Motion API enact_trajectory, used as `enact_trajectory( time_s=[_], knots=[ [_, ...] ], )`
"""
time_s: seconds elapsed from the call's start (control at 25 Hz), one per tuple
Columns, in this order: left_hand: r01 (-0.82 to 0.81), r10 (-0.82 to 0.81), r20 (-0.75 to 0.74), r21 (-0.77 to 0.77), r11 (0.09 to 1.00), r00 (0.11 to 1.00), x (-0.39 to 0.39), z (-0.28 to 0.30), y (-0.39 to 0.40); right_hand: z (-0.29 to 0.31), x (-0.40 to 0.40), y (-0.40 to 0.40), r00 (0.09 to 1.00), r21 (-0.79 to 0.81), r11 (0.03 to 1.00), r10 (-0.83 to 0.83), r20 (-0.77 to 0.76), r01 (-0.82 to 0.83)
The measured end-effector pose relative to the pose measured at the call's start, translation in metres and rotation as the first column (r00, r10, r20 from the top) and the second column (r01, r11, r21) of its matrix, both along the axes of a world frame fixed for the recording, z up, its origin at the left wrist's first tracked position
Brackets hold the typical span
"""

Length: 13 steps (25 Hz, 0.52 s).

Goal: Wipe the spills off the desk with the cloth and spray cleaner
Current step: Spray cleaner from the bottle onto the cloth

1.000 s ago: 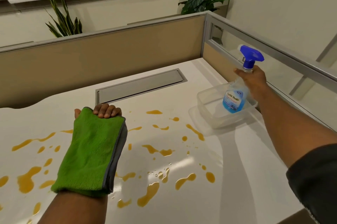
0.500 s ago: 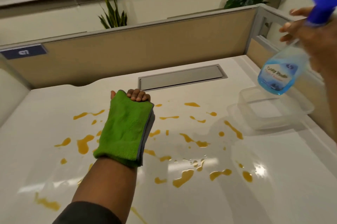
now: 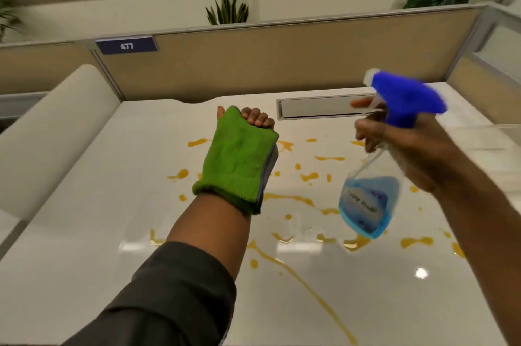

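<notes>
Spills (image 3: 290, 199): orange blobs and streaks scattered over white desk (image 3: 84, 218), mostly center and rt, one long streak toward near edge. Cloth (image 3: 239, 159), green w/ grey edge, draped over back of L hand (image 3: 258, 118), fingers curled down onto its far end, so pinned there and prob. ready to press flat. Spray bottle (image 3: 369, 204) up off desk in R hand (image 3: 408, 148), grip wrapped round neck, one finger out front by trigger; blue head (image 3: 406, 100) blurred, nozzle aimed fwd-left. Held tilted over mess, presumably to mist before wiping. Clear tub (image 3: 485, 134) at rt edge, partly seen. No wiping evident yet.
</notes>
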<state>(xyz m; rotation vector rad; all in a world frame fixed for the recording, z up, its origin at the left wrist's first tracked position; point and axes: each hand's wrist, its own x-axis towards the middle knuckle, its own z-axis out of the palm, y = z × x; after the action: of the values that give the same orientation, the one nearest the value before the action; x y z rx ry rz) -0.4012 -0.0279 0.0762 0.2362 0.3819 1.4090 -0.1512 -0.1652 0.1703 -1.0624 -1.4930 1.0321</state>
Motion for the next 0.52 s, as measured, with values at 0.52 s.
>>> enact_trajectory(
  time_s=[0.52],
  knots=[
    [0.027,-0.027,0.016,0.024,0.999,0.999,-0.052,0.03,-0.016,-0.029,-0.152,-0.074,0.919,-0.011,1.0,-0.021,0.394,0.028]
  ],
)
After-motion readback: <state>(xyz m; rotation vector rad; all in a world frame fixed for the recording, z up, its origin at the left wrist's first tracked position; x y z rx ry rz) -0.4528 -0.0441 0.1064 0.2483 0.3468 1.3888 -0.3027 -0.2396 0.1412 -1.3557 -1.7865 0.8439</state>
